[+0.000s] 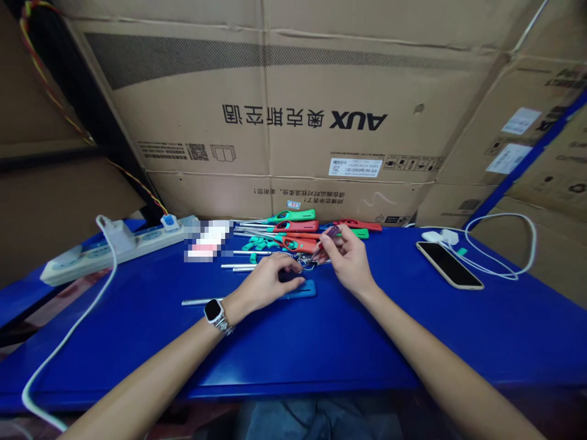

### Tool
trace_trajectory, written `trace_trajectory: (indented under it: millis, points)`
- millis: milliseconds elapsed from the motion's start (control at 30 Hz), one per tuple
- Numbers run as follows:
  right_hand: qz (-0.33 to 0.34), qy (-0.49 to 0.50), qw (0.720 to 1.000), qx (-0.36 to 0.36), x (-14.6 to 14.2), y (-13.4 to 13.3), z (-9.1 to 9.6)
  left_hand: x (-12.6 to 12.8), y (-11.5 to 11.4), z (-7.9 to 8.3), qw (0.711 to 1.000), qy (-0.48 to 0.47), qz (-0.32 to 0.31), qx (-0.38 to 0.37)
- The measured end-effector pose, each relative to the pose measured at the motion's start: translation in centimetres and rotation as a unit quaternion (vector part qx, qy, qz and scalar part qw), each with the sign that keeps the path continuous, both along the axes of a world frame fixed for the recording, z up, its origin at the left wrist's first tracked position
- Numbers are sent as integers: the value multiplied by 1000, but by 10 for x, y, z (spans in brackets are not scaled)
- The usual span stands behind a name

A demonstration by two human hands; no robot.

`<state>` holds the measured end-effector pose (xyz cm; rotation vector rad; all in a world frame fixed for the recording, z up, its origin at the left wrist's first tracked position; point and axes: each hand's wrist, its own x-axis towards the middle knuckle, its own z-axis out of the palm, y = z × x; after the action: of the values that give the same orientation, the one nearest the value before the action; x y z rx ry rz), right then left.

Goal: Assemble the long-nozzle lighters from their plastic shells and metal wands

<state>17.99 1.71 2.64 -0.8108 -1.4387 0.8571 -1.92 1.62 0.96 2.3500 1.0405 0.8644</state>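
My left hand [268,279], with a watch on its wrist, lies palm down on a blue lighter body [306,288] that rests flat on the blue table [321,342]; its fingers curl over the near end. My right hand [347,255] is raised a little beside it and pinches a small purple-tipped piece [331,233] with a thin metal wire below it. A pile of red and green long-nosed lighters [298,231] lies just behind both hands, with several loose metal tubes [238,266] to the left.
A white power strip [114,245] with a plugged-in charger and a cable sits at the left. A phone [448,264] on a white cable lies at the right. Large cardboard boxes [284,110] wall off the back. One metal tube [202,301] lies near my left wrist.
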Motion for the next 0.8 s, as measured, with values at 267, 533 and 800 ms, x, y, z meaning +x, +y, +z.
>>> trace_trajectory:
  millis: [267,533,800]
  points:
    - [-35,-94,994,46,2,-5,2,1,-4,0,994,102,-33,13]
    - [-19,-112,992,54,0,-8,2,-6,4,1,995,92,-29,-14]
    - [-14,-126,991,50,-1,-7,1,-6,5,-1,995,91,-35,-12]
